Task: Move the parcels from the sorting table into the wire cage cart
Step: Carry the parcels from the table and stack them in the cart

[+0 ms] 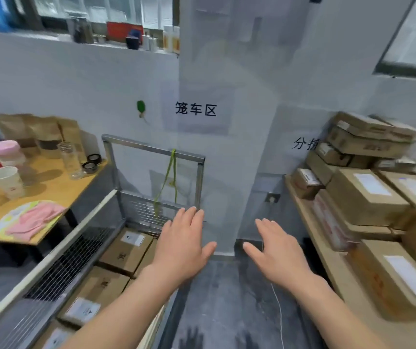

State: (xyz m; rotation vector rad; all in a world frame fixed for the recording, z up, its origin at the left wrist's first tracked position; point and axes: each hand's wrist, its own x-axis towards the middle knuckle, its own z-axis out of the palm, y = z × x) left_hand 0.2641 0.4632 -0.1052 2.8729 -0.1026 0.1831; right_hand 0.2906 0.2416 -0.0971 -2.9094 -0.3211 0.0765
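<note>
Mostly brown, white-labelled parcels [368,195] on sorting table [312,222]

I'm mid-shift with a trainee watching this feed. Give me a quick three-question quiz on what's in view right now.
1. True or false: the left hand is gripping a parcel.
2. Which side of the view is the sorting table with its stacked parcels on? A) left B) right C) behind the wire cage cart
3. Fill in: a ____ cord hangs from the cart's top rail.

Key: 1. False; both it and the right hand are open, holding nothing. 2. B. 3. Green.
</note>
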